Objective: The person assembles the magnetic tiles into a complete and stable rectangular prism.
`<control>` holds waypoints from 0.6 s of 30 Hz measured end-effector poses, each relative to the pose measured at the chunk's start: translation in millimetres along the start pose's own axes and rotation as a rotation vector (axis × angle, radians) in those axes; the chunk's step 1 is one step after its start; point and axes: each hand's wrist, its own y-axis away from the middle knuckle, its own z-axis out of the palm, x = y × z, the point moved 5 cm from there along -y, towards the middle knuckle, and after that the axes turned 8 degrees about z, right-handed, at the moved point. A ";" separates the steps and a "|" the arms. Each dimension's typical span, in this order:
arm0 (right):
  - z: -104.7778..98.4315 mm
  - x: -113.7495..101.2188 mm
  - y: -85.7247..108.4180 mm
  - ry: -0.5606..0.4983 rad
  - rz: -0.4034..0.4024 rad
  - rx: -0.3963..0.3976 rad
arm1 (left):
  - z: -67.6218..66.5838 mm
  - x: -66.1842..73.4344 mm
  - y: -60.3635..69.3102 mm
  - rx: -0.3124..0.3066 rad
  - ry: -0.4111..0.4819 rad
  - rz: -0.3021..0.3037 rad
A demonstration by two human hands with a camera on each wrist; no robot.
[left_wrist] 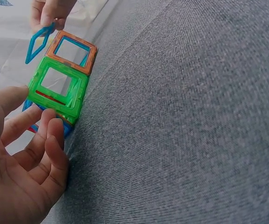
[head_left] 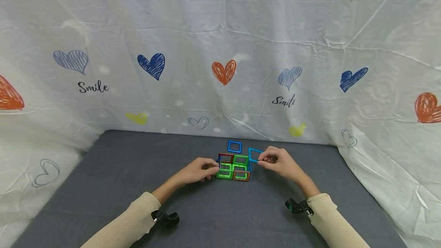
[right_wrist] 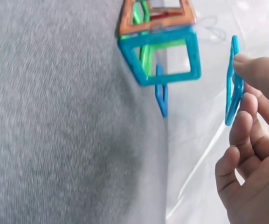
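Magnetic tiles form a small block-shaped structure (head_left: 225, 178), with green, orange, red and blue square frames. My left hand (head_left: 200, 170) holds its left side; in the left wrist view the thumb tip meets the edge of a green tile (left_wrist: 37, 75), with the fingers bent beside a blue one. My right hand (head_left: 280, 162) pinches a light-blue square tile (right_wrist: 239, 86) between thumb and fingers. That tile is raised off the table, just right of the structure and apart from it. In the right wrist view, a blue tile (right_wrist: 196, 56) forms the structure's right side.
A single dark-blue square tile (head_left: 234, 152) lies on the table behind the structure. The grey cloth-covered table (head_left: 220, 217) reaches back to a white curtain (head_left: 193, 98) printed with hearts. Black bands with small devices (head_left: 169, 219) are worn on both wrists.
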 end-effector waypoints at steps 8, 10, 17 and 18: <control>10.9 -9.3 -3.1 0.003 -0.021 -0.011 | 0.8 -0.3 -0.2 0.006 0.007 0.007; 13.6 -11.6 -3.9 0.008 -0.026 -0.017 | 0.9 -0.3 -0.3 0.003 0.006 0.009; 23.3 -18.8 -9.3 0.028 0.006 -0.078 | 0.3 -0.5 -0.4 -0.004 -0.014 0.007; 24.7 -19.3 -10.0 0.032 0.013 -0.087 | 0.4 -0.9 -0.6 -0.005 -0.016 0.007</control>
